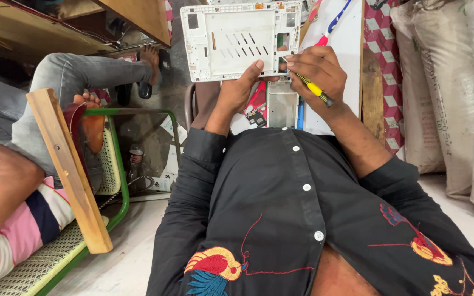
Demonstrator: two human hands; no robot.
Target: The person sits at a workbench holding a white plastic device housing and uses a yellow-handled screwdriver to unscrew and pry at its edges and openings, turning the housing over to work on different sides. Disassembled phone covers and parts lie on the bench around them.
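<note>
1. The white tablet frame (237, 41), its inner side up and showing slots and cut-outs, lies at the near edge of the white bench top (346, 38), just beyond both hands.
2. The left hand (240, 87) steadies the frame from below, thumb pressed flat on its near edge, the other fingers hidden under it.
3. The right hand (314, 68) is closed around a yellow-handled screwdriver (312, 87), whose tip meets the frame's near right corner.
4. Under the hands, on the bench's near edge, lie a silver phone chassis (282, 107) and a small red tool (256, 98); a red and blue pen-like tool (333, 24) lies farther back on the bench.
5. Both forearms, sleeves of the black shirt (270, 208) rolled up, reach forward from the chest, wrists bent toward each other.
6. At the left, another person's legs rest on a green chair (111, 164) with a wooden plank (69, 170) across it; white sacks (451, 93) stand at the right.
</note>
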